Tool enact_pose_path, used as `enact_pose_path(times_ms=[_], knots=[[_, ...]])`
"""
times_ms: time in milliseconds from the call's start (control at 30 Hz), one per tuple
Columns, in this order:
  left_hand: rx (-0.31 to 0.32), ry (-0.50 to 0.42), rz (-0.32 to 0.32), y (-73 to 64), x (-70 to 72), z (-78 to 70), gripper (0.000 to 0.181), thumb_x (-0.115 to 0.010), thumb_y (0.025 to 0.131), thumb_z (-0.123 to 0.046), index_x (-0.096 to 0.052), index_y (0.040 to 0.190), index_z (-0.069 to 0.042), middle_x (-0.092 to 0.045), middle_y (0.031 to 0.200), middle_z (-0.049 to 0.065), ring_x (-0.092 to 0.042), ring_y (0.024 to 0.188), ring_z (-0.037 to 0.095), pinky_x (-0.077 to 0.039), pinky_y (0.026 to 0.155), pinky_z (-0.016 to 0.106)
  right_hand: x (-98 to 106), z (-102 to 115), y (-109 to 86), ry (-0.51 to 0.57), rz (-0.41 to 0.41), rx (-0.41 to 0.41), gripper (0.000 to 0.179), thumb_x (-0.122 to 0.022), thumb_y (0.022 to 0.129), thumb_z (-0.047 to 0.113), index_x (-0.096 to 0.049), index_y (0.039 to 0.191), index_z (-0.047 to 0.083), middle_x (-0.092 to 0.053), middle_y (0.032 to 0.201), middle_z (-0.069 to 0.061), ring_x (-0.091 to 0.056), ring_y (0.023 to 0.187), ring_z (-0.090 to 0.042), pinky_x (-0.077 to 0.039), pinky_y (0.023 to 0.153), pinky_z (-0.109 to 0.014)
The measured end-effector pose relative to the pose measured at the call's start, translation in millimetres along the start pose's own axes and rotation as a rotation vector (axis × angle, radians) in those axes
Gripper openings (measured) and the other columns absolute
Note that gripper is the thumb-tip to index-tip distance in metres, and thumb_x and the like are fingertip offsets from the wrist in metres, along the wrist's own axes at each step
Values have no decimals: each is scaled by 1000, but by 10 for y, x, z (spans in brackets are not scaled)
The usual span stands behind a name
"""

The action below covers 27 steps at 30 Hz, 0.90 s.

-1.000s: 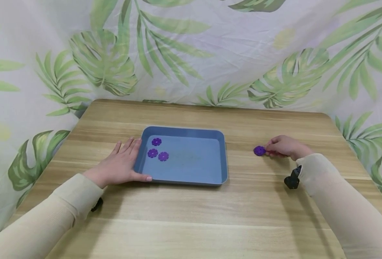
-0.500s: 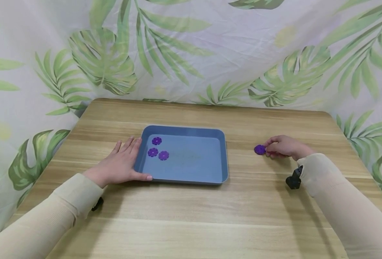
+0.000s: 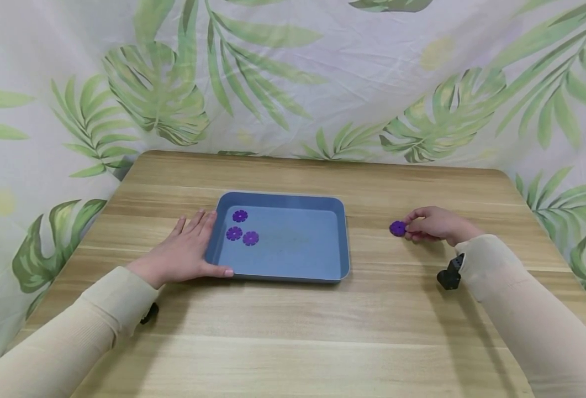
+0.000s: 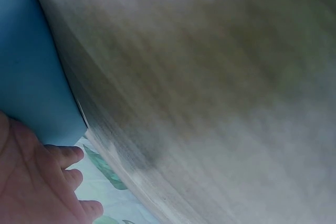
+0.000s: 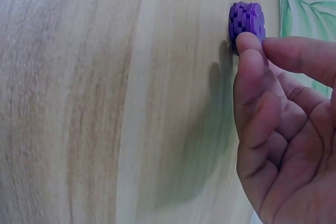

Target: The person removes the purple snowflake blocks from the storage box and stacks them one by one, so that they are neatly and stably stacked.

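My left hand [image 3: 182, 255] lies with straight fingers against the left side of the blue tray [image 3: 297, 249], its thumb along the front rim. In the left wrist view, the palm [image 4: 26, 177] is beside the tray's outer wall [image 4: 31, 61]. Three purple notched discs lie inside the tray at the left: a back disc [image 3: 240, 216], a left disc [image 3: 234, 233] and a right disc [image 3: 251, 238]. To the right of the tray, my right hand [image 3: 434, 225] pinches at a short stack of purple notched discs [image 5: 245, 22] between thumb and fingertips. How many discs it grips is hidden.
Everything stands on a wood-grain table [image 3: 293, 331]. A leaf-patterned cloth [image 3: 283, 83] hangs behind and beside it. A small black wrist camera [image 3: 450, 276] hangs under the right cuff, close above the table.
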<state>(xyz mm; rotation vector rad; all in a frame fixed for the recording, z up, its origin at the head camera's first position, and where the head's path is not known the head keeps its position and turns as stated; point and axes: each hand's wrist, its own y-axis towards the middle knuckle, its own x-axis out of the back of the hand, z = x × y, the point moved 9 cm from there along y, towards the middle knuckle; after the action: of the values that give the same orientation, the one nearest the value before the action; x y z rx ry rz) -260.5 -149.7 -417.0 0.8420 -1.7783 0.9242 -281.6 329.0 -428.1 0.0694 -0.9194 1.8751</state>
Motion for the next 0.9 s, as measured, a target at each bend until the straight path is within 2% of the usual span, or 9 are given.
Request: enact_pose_path(times_ms=[267, 433, 533, 633, 733, 900], knots=[[10, 3, 6, -7, -15, 21, 142, -64, 77, -86, -2, 160, 12, -4, 168, 30, 1, 155, 47, 2, 120, 67, 37, 7, 12, -9, -28, 4, 37, -56, 104, 9, -49, 133, -13, -72, 88, 2, -64, 72, -5, -50, 61, -18], [13, 2, 12, -9, -5, 9, 143, -62, 77, -87, -3, 160, 12, -4, 168, 30, 1, 155, 47, 3, 120, 66, 161, 118, -12, -74, -135, 51, 34, -55, 104, 9, -52, 128, -14, -72, 88, 0, -62, 74, -6, -51, 64, -21], [14, 4, 15, -10, -4, 10, 143, -63, 76, -87, -2, 160, 12, -4, 168, 30, 2, 155, 47, 3, 120, 66, 197, 244, -21, -106, -198, 81, 35, -53, 105, 13, -53, 129, -12, -73, 94, 0, -62, 81, -6, -51, 68, -24], [15, 11, 18, -10, -10, 19, 143, -62, 76, -87, -2, 160, 12, -4, 168, 30, 2, 155, 47, 2, 120, 66, 118, 410, 0, -71, -201, 108, 38, -53, 107, 18, -53, 133, -10, -74, 102, -2, -65, 88, -8, -53, 76, -27], [16, 13, 19, -7, -21, 31, 144, -61, 76, -89, -2, 160, 12, -3, 168, 30, 2, 155, 47, 2, 120, 66, -45, 613, 56, -10, -161, 136, 40, -52, 108, 19, -52, 136, -9, -73, 108, -4, -66, 94, -11, -53, 85, -31], [17, 13, 18, -3, -27, 31, 144, -59, 75, -90, -1, 160, 12, -2, 168, 29, 3, 155, 46, 3, 120, 65, -327, 959, 155, 51, -81, 170, 41, -49, 110, 20, -49, 139, -9, -69, 117, -12, -65, 101, -18, -50, 89, -37]])
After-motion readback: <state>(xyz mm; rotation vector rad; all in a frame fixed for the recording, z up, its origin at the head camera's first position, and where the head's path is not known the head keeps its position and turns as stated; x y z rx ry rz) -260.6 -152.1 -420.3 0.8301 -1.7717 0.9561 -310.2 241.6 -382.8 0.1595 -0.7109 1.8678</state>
